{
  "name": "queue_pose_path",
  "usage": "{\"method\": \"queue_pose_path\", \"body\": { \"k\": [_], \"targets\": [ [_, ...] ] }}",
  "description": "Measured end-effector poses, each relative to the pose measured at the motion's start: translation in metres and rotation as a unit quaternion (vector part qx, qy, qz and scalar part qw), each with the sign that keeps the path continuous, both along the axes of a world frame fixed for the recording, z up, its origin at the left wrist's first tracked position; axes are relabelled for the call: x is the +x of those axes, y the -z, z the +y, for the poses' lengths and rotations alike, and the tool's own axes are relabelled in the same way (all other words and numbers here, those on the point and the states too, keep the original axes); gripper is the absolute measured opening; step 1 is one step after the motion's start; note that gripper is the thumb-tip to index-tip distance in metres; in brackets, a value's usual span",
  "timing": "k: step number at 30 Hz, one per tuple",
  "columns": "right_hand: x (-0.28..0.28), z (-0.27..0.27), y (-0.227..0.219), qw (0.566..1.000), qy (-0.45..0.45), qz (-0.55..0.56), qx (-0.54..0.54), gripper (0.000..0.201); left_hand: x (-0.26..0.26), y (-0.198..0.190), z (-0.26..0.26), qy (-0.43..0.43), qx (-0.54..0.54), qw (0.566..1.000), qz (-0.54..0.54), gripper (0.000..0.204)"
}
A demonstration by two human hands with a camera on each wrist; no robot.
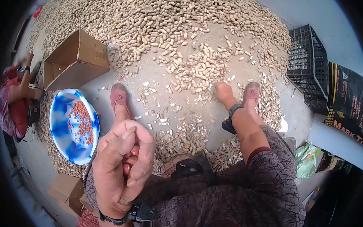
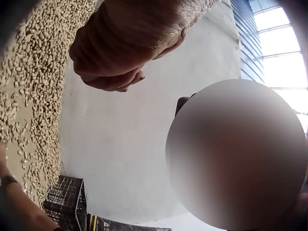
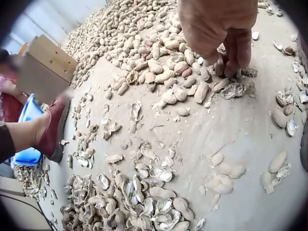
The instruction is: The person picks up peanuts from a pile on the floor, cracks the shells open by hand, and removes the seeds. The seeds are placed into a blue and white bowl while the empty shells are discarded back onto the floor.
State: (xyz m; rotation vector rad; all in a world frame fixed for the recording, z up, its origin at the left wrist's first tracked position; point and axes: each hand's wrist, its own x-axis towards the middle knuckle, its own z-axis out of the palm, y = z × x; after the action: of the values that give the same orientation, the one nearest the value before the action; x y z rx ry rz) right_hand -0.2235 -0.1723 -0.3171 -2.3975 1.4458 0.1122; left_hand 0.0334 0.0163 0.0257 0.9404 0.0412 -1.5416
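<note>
My left hand (image 1: 112, 164) is raised in the head view, its fingers curled round several shelled reddish peanut kernels (image 1: 134, 151). The left wrist view shows this hand (image 2: 130, 45) from the side, with the kernels hidden. Down at the floor, my right hand (image 1: 224, 92) reaches to the near edge of the unshelled peanuts (image 1: 201, 70). In the right wrist view its fingers (image 3: 236, 53) point downward among peanuts, close to an open empty shell (image 3: 233, 90). I cannot tell whether they pinch a peanut there.
A blue-and-white basin (image 1: 64, 143) with loose kernels stands left, below a cardboard box (image 1: 85, 72). Broken shells (image 1: 180, 137) lie between my feet. A large peanut heap (image 1: 153, 16) spreads ahead. Black crates (image 1: 307, 58) stand right; another person (image 1: 16, 95) sits far left.
</note>
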Motion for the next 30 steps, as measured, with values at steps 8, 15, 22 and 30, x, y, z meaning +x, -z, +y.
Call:
{"method": "queue_pose_path", "body": {
  "k": [8,15,22,30],
  "targets": [
    [0.003,0.006,-0.007,1.000,0.015,0.024,0.008,0.016,-0.004,-0.001,0.000,0.020,0.041,0.998,-0.045,0.023],
    [0.010,0.008,-0.009,0.931,0.155,-0.230,0.239,0.013,-0.005,-0.002,0.006,0.017,0.044,0.998,-0.050,0.022],
    [0.075,0.039,-0.010,0.992,0.040,-0.085,0.082,0.021,-0.005,-0.003,0.009,0.023,0.028,0.996,-0.076,0.024],
    [0.080,0.047,0.009,0.996,0.034,-0.025,0.083,0.018,-0.004,-0.005,0.010,0.022,0.040,0.996,-0.072,0.024]
  ]
}}
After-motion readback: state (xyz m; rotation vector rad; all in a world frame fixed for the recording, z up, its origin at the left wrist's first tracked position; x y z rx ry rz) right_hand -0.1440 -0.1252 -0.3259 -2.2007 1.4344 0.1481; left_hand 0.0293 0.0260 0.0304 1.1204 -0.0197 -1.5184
